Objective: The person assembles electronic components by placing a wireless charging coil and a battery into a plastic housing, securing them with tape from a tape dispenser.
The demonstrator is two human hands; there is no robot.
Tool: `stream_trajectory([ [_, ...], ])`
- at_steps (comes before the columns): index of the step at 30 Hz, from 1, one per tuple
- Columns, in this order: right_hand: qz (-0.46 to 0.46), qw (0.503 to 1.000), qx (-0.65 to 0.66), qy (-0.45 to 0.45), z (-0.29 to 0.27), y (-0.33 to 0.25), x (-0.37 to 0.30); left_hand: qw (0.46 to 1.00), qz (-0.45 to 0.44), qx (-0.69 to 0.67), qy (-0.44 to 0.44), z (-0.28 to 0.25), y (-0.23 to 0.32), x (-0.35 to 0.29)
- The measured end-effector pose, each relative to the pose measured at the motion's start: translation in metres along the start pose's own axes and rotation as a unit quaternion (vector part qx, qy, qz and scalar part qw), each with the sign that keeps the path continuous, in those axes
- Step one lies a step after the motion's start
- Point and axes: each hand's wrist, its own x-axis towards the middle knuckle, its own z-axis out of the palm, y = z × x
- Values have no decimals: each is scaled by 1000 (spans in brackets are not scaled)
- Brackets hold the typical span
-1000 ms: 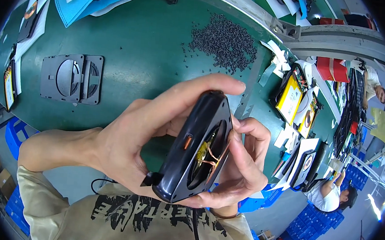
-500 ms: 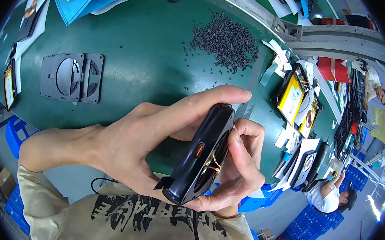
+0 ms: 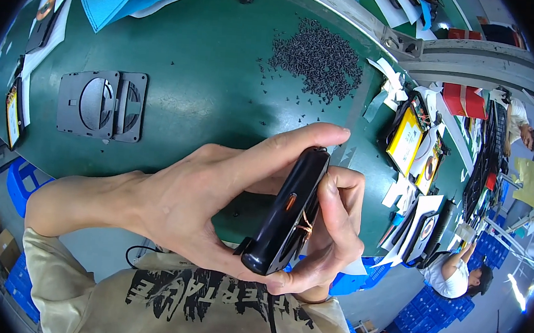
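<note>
Above green workbench [image 3: 212,70], close to chest: black speaker housing [image 3: 285,214] held edge-on between both hands, orange slot and copper wire visible on facing side. Left hand [image 3: 196,205] closed around housing, index finger laid over top edge, thumb under lower end. Right hand [image 3: 331,226] closed against far side, fingers curled over rim. Pile of small black screws [image 3: 318,59] on bench beyond. Flat black plate [image 3: 101,104] on bench at left, well apart.
</note>
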Motion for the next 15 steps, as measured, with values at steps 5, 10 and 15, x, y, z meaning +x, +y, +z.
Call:
stream_trajectory([
  [5,-2,1000,-11,-7,-1,-2,2,999,-3,49,3,0,2,1],
  [10,27,999,-10,-17,0,-2,2,998,-14,63,8,-1,0,0],
  [15,23,999,-8,-33,0,-1,0,998,-8,64,8,-1,2,-1],
])
